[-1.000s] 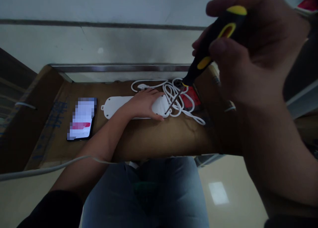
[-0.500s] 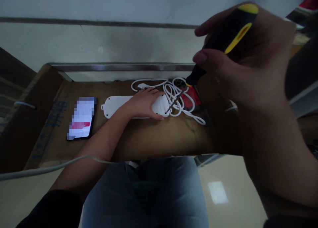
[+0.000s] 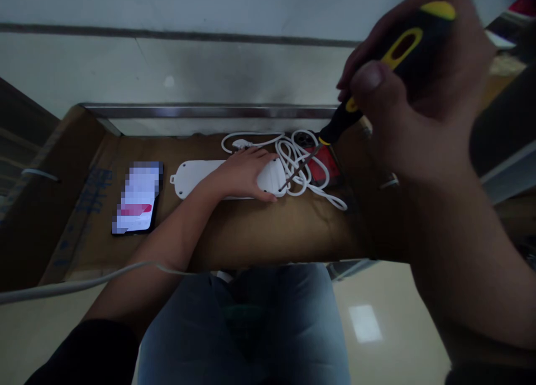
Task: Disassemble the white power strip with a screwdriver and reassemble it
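A white power strip (image 3: 196, 175) lies face down on brown cardboard, with screw holes near its corners. My left hand (image 3: 245, 175) grips it across its right half, thumb on the near edge and fingers over the far edge. In my right hand (image 3: 419, 100) is a screwdriver (image 3: 335, 125) with a black and yellow handle, held at a slant. Its tip meets the hole at the strip's near right corner; whether a screw sits there is hidden. The strip's white cord (image 3: 299, 167) is looped at the right, and its plug (image 3: 242, 145) rests behind my left hand.
A phone (image 3: 138, 198) with a lit screen lies left on the cardboard tray (image 3: 268, 234). Under the cord loops is a red and black item (image 3: 324, 167). A pale cable (image 3: 84, 287) crosses the tray's front left, and a metal rail (image 3: 209, 111) runs behind.
My right hand has turned the screwdriver handle and shifted slightly right, with the tip still at the same corner hole. My left hand and the power strip have stayed in place.
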